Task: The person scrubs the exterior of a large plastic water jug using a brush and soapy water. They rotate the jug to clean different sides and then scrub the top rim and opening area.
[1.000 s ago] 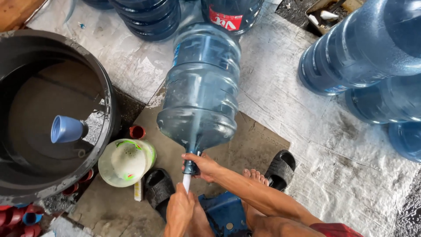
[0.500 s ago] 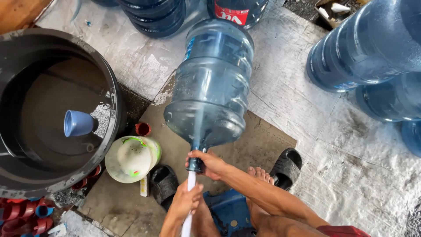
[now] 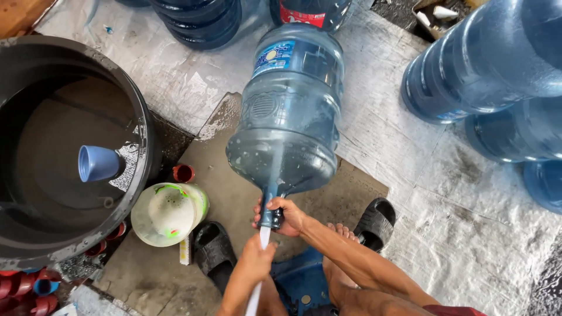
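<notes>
- Large blue water jug (image 3: 290, 111): one in hand, lying tilted on the floor with its neck toward the person, base pointing away; droplets visible inside.
- Right hand (image 3: 285, 215): fingers wrapped around the jug's neck, holding it.
- Left hand (image 3: 256, 261): fingers closed on a white rod (image 3: 260, 266), whose upper end enters the jug's mouth.
- Other water jugs: three stacked at right, the uppermost (image 3: 486, 58) largest in view; at least three more partly visible along the top edge (image 3: 202, 20).
- Black round tub (image 3: 35, 246): one, at left, holding shallow water.
- Blue funnel-shaped cup (image 3: 98, 163): one, lying on its side inside the tub.
- Pale plastic bucket (image 3: 168, 213): one, just beside the tub, residue inside.
- Small red cap (image 3: 183, 172): one, between tub and bucket.
- Black sandals: two, one (image 3: 213, 251) left of the arms, one (image 3: 374, 222) right.
- Bare foot (image 3: 344, 233): one visible, just beside the right sandal.
- Blue stool (image 3: 301, 284): one, partly hidden beneath the arms.
- Scrub brush (image 3: 185, 250): one, beside the bucket.
</notes>
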